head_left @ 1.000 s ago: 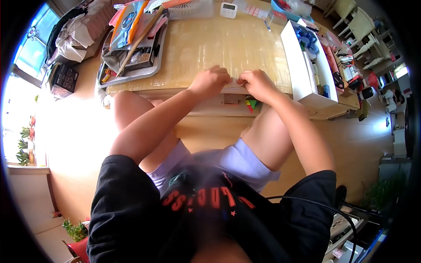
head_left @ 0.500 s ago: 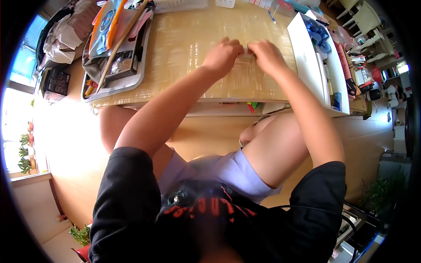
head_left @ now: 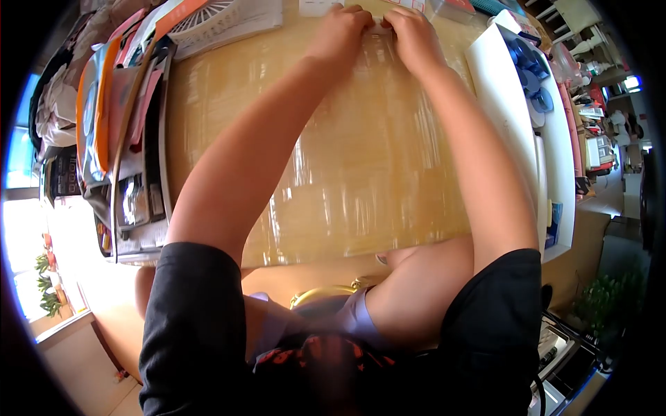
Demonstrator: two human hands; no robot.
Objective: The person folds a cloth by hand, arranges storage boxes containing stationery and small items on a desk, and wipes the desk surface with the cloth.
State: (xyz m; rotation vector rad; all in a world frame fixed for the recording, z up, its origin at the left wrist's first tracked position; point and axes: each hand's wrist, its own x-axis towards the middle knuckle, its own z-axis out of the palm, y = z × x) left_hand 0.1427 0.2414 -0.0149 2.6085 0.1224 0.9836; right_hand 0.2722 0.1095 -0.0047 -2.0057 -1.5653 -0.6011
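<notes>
Both arms stretch across the glossy tan tabletop (head_left: 347,173) toward its far side. My left hand (head_left: 341,36) is closed, its fingers curled and the tips brought together. Close beside it, my right hand (head_left: 415,40) is closed as well, thumb and fingers pinched. A small whitish piece (head_left: 379,26) shows in the narrow gap between the two sets of fingertips; it is too small and blurred to name. Behind my left hand lies a white card or paper (head_left: 319,7).
On the left stands a tray (head_left: 166,139) with an orange-and-blue packet (head_left: 97,111) and a long wooden stick (head_left: 128,114). At the right edge is a white box (head_left: 505,104) holding blue round items (head_left: 531,76). A white slotted basket (head_left: 229,21) sits at the back left.
My hands have reached farther forward over the table, staying close together with fingertips pinched. The view has shifted nearer to the table, so more of its top shows.
</notes>
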